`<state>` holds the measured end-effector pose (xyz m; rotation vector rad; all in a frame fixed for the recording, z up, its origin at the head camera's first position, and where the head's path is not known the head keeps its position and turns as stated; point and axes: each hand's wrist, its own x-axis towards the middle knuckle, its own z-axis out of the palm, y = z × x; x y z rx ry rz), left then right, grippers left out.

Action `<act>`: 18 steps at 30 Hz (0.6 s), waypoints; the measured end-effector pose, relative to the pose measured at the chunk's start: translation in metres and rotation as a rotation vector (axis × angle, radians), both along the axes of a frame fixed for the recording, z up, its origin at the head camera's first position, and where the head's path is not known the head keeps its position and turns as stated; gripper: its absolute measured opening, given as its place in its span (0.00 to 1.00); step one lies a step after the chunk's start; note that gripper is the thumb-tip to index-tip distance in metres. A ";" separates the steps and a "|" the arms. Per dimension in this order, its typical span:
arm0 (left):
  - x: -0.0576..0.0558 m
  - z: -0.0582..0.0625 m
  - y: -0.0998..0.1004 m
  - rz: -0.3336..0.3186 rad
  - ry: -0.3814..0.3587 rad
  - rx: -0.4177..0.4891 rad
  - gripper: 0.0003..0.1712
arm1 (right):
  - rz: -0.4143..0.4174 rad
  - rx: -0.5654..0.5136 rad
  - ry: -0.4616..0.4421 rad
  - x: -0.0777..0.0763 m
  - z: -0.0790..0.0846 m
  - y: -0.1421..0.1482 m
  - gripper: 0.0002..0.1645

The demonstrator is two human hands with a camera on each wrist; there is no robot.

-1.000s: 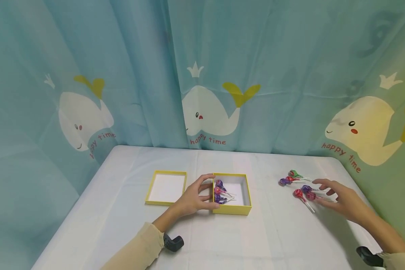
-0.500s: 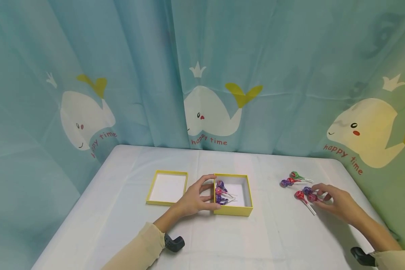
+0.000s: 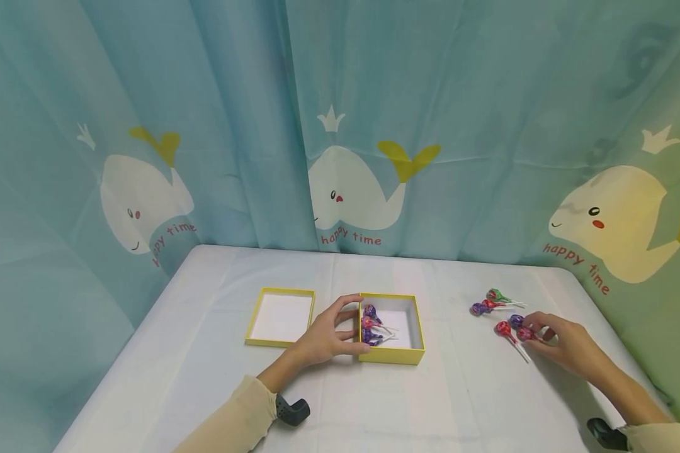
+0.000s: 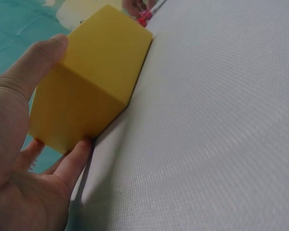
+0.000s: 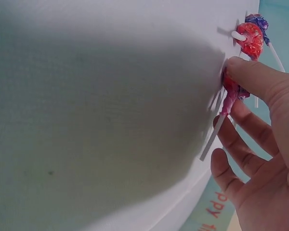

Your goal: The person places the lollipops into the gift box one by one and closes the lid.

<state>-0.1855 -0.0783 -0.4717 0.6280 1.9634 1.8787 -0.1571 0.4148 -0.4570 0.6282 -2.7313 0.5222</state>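
Note:
My left hand [image 3: 323, 336] grips the left side of a yellow box [image 3: 392, 356], thumb at the near corner and fingers toward the far one. Several lollipops [image 3: 369, 323], purple and pink, lie along the left of its white inside. In the left wrist view, the yellow outer walls [image 4: 106, 53] stand on the cloth. On the right, my right hand [image 3: 569, 343] pinches a pinkish-red lollipop [image 5: 229, 89] by its head between thumb and fingers, its white stick slanting down. A purple lollipop [image 3: 516, 321] and a red lollipop [image 3: 503, 328] lie right beside it.
Left of the box lies a white, yellow-edged lid [image 3: 280, 316]. Farther back on the right are a green lollipop [image 3: 495, 294] and a purple lollipop [image 3: 478, 309], with a red one between them. A blue whale-print curtain [image 3: 232, 157] borders the white-covered table [image 3: 408, 409].
My right hand has moved slightly left and down to the pinkish-red lollipop, its fingers closing on the head. The left hand stays on the box.

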 end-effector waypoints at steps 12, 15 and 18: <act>-0.001 -0.001 0.000 -0.004 0.009 -0.005 0.55 | -0.009 -0.008 0.012 -0.002 -0.001 0.000 0.19; 0.000 -0.001 0.000 -0.002 0.009 -0.008 0.55 | -0.014 -0.012 0.002 -0.002 -0.001 -0.001 0.19; 0.000 -0.002 0.000 -0.001 0.009 -0.007 0.55 | -0.008 -0.014 0.006 -0.002 -0.002 0.000 0.20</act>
